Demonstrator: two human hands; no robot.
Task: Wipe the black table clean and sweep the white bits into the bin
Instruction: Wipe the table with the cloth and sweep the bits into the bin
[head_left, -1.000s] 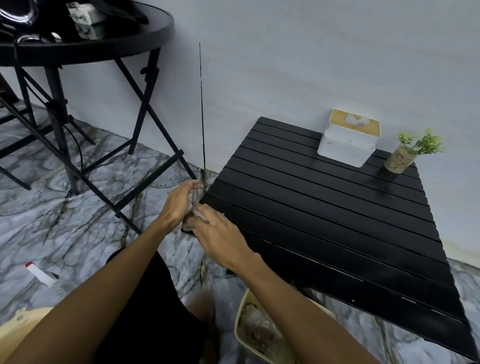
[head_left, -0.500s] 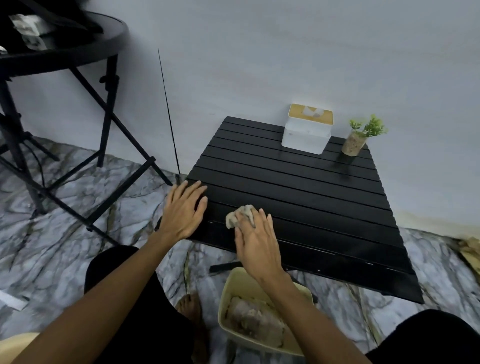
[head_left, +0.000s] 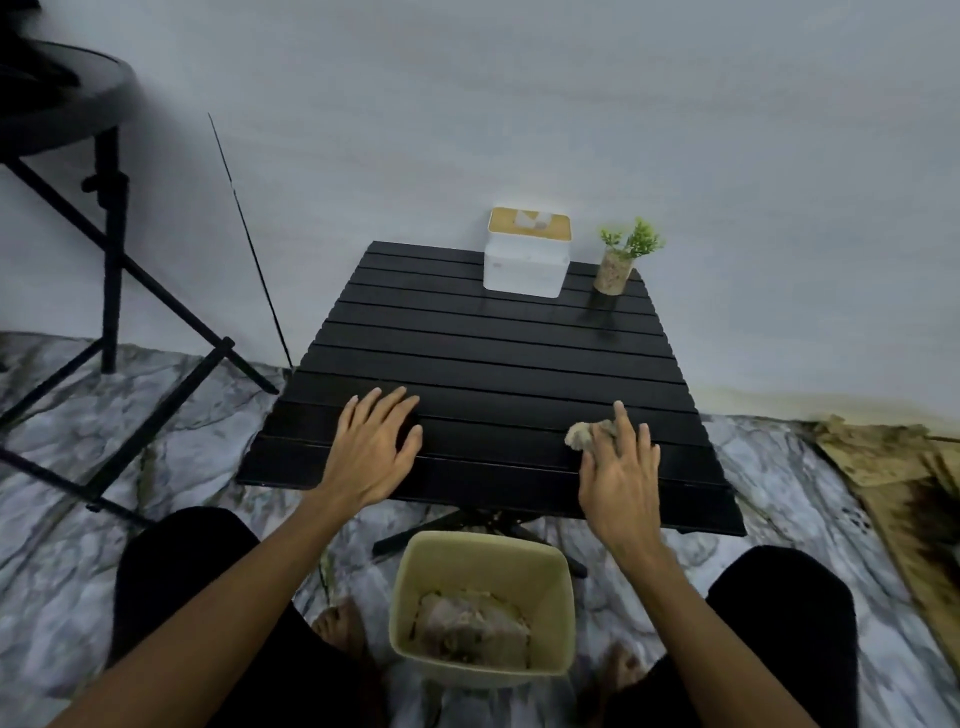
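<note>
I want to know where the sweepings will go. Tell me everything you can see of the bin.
The bin is pale beige, plastic by its look, roughly rectangular with rounded corners and an open top, no lid in view. It stands upright on the marbled floor, just in front of the near edge of the black table. Crumpled greyish-white wads lie in its bottom. The left hand and right hand are on the table; neither touches the bin.

The right hand (head_left: 618, 473) hides most of the crumpled cloth (head_left: 582, 435) on the bench (head_left: 493, 364) — left of the bench, a round stand (head_left: 62, 109) runs off-frame.
</note>
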